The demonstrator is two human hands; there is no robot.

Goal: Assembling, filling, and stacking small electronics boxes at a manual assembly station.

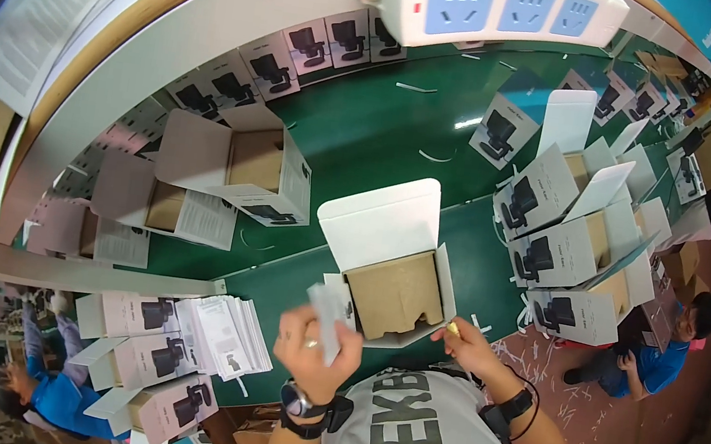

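A white carton (pixel 380 226) stands open in front of me, its lid tipped back. Inside it lies a brown cardboard insert (pixel 396 291) with a notched near edge. My left hand (pixel 315 348), wearing a ring and a watch at the wrist, is closed on a small whitish translucent packet (pixel 327 311) at the carton's near left corner. At the near right corner, my right hand (pixel 473 346) pinches a small yellow, gold-looking piece (pixel 453 328), whose kind I cannot make out. A dark band with a cord circles my right wrist.
A stack of printed leaflets (pixel 226 336) lies at the left. Open cartons (pixel 550 258) stand in rows at right and left. A power strip (pixel 503 11) hangs overhead. Paper strips litter the green table (pixel 369 124) and floor. A person in blue (pixel 663 361) sits at right.
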